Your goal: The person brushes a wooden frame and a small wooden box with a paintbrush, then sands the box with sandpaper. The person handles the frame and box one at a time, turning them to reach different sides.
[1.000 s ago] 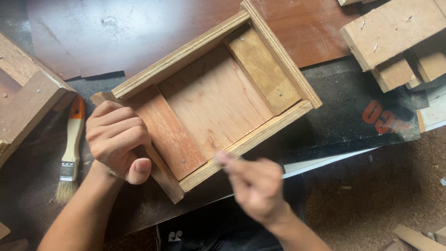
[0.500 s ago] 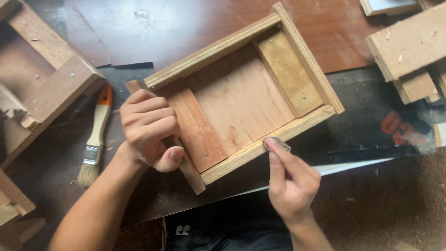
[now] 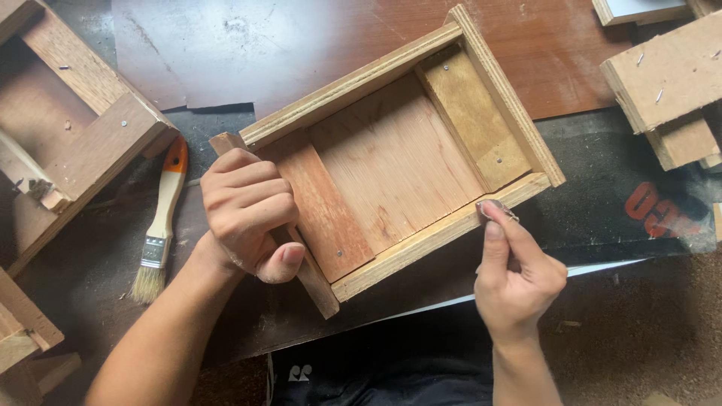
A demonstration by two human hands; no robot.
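One wooden box [image 3: 398, 162]: shallow, open-topped, rectangular, pale plywood walls, reddish floor boards, a yellower strip at its far end with small nail heads. It lies skewed on the tabletop [image 3: 226, 45]. Left hand [image 3: 248, 214]: fingers curled closed over the box's near-left end wall, thumb tucked underneath. Right hand [image 3: 515, 274]: fingers pinched on a small metallic piece [image 3: 498, 209], kind unclear, held touching the top edge of the box's near long wall. One paintbrush [image 3: 159, 225], orange handle, lies just left of the left fingers. Two other wooden assemblies: one [image 3: 68, 143] far left, one [image 3: 669, 83] upper right. Dark mat [image 3: 617, 188] beyond the right fingers is open; red-brown board behind the box likewise.
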